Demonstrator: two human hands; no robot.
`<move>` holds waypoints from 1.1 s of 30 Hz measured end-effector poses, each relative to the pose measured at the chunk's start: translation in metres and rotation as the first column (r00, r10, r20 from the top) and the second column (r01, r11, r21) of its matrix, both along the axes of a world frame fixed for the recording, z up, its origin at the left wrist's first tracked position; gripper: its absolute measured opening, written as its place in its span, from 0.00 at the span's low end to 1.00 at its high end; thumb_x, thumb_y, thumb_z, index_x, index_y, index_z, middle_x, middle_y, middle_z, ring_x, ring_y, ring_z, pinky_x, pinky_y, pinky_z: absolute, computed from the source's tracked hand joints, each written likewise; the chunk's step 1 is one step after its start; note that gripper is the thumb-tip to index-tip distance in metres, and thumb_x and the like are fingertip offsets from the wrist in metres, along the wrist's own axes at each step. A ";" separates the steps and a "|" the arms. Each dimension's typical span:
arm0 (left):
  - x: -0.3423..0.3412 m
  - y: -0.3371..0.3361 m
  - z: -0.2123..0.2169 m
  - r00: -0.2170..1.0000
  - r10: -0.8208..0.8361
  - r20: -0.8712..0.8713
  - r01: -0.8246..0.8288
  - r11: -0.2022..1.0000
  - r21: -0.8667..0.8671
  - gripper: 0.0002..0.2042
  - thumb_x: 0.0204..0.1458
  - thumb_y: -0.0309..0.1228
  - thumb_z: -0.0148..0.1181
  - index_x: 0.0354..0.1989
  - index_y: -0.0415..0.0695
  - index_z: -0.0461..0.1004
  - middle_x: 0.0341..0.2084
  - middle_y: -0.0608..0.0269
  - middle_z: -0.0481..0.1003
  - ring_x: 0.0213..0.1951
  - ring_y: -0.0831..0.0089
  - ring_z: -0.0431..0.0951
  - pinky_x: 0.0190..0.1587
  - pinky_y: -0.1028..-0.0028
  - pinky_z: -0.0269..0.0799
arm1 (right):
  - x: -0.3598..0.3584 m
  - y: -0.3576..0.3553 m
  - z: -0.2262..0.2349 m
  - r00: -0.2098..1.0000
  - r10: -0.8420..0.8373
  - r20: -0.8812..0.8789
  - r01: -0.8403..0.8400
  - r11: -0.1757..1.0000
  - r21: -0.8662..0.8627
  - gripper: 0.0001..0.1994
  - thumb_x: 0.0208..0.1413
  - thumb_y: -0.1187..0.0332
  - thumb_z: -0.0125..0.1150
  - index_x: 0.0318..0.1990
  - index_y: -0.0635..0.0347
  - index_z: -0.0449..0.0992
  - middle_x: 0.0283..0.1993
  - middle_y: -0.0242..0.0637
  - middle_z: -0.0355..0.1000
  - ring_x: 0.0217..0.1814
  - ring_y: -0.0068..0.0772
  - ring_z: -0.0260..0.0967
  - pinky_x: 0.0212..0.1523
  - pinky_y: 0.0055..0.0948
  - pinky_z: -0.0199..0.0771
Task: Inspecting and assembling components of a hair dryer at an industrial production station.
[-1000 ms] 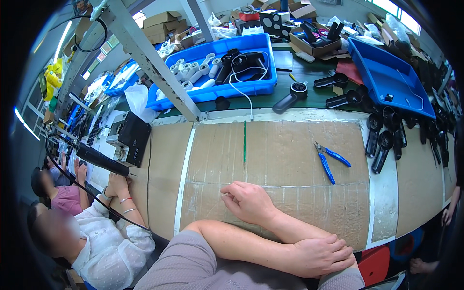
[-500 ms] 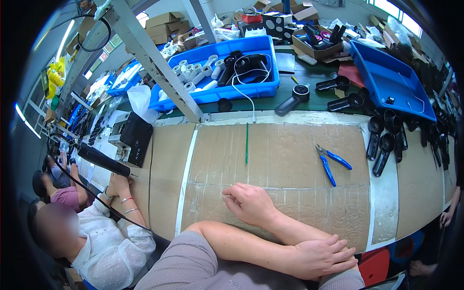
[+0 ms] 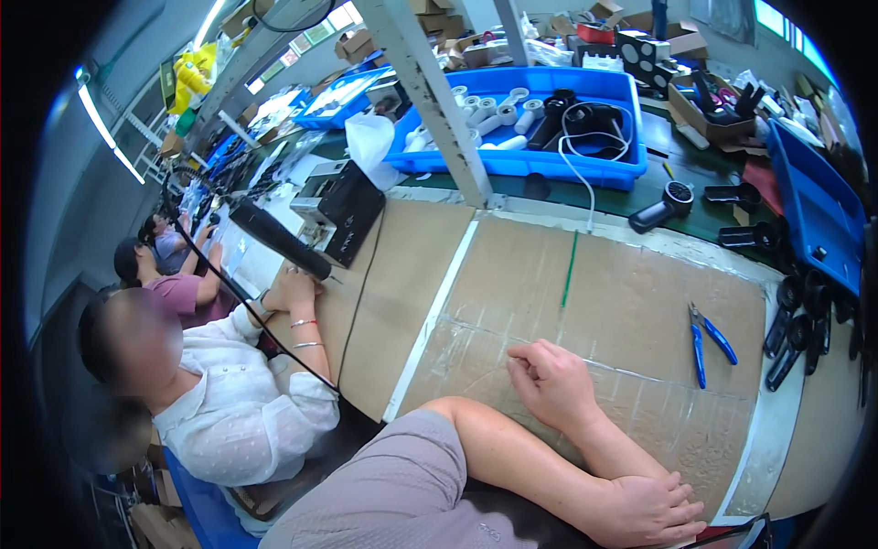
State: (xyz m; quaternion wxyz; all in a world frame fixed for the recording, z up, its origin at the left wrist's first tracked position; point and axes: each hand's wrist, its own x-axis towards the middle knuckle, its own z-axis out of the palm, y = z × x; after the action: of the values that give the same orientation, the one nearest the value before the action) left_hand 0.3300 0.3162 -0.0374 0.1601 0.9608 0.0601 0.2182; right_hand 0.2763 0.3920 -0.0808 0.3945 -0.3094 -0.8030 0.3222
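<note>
Both hands unmoved — right hand on cardboard, pliers nearby.

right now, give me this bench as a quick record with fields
left hand: empty, resting on the right forearm
right hand: empty, fingers curled, on the cardboard sheet
nearest tool: blue-handled pliers, lying to its right, apart
behind: blue bin of white and black parts
left side: seated co-worker
</note>
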 end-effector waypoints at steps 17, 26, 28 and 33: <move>0.005 -0.008 -0.011 0.994 0.104 0.028 -0.106 0.991 0.079 0.21 0.56 0.37 0.53 0.55 0.36 0.70 0.48 0.47 0.74 0.44 0.55 0.74 0.50 0.60 0.66 | -0.004 0.000 0.003 1.000 -0.003 0.011 0.003 1.000 0.004 0.04 0.54 0.69 0.63 0.36 0.55 0.78 0.30 0.32 0.76 0.28 0.37 0.74 0.29 0.32 0.73; 0.001 0.005 0.001 0.996 0.048 -0.075 -0.040 0.994 0.100 0.22 0.58 0.36 0.53 0.58 0.36 0.67 0.53 0.47 0.71 0.48 0.57 0.73 0.51 0.66 0.67 | 0.000 0.002 -0.005 0.998 -0.044 -0.035 0.044 0.999 0.017 0.04 0.55 0.70 0.62 0.36 0.56 0.77 0.31 0.33 0.76 0.28 0.39 0.73 0.29 0.33 0.73; 0.001 0.003 0.002 0.998 0.034 -0.060 -0.028 0.995 0.100 0.21 0.59 0.36 0.52 0.58 0.36 0.67 0.52 0.47 0.72 0.47 0.58 0.73 0.50 0.67 0.67 | -0.002 -0.003 -0.007 0.999 -0.044 -0.030 0.045 0.999 0.015 0.04 0.55 0.70 0.62 0.36 0.56 0.77 0.32 0.33 0.76 0.28 0.39 0.73 0.29 0.33 0.73; 0.001 0.009 0.003 0.999 0.007 -0.036 -0.002 0.993 0.116 0.20 0.60 0.35 0.51 0.56 0.36 0.69 0.49 0.48 0.73 0.43 0.59 0.73 0.47 0.68 0.65 | -0.003 -0.001 -0.008 0.999 -0.025 -0.042 0.026 0.999 0.032 0.04 0.55 0.69 0.61 0.36 0.57 0.77 0.32 0.34 0.76 0.29 0.39 0.74 0.30 0.33 0.73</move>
State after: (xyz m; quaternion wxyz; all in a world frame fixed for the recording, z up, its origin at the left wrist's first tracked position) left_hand 0.3314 0.3251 -0.0345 0.1024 0.9722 0.0524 0.2040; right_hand 0.2735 0.3911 -0.0891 0.4203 -0.3062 -0.7957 0.3106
